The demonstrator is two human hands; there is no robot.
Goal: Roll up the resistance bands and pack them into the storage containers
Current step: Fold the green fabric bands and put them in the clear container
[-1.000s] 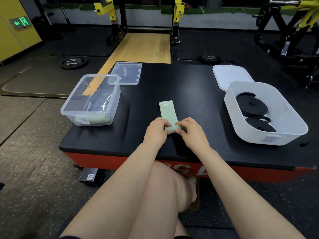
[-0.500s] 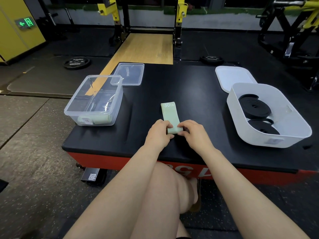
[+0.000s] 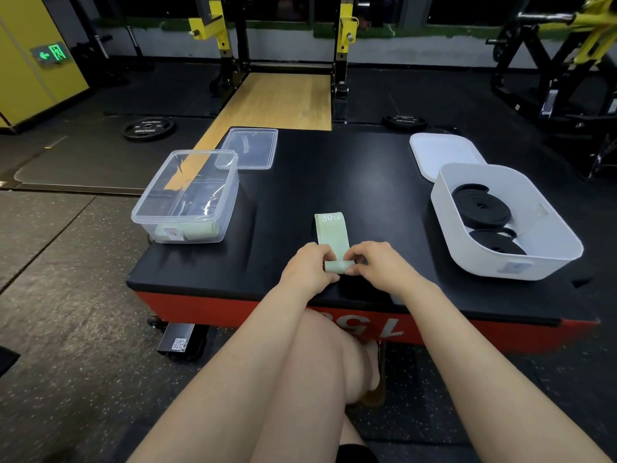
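— Head view, what have you got at the near edge?
— Your left hand (image 3: 309,267) and right hand (image 3: 379,264) meet over the pale green band (image 3: 332,238) on the black padded platform (image 3: 334,182). Fingers of both curl in and pinch the rolled near end, one hand at each side of the roll. The rest of the band lies flat, running away from you; far end reads "30 LB".

— Containers?
— Clear tub (image 3: 187,198) sits at the left, well apart from your hands, with a pale green roll (image 3: 200,231) against its near wall. Its clear lid (image 3: 248,148) lies flat just beyond it. White bin (image 3: 500,222) stands at the right, holding two coiled black bands (image 3: 480,204), one farther, one nearer. White lid (image 3: 440,154) lies behind the bin, partly hidden by it.

— Around the platform?
— Red side panel under the black top. Weight plate (image 3: 148,128) on the floor, far left. Yellow rack uprights (image 3: 347,31) beyond the far edge. Your bare knee shows below your forearms.
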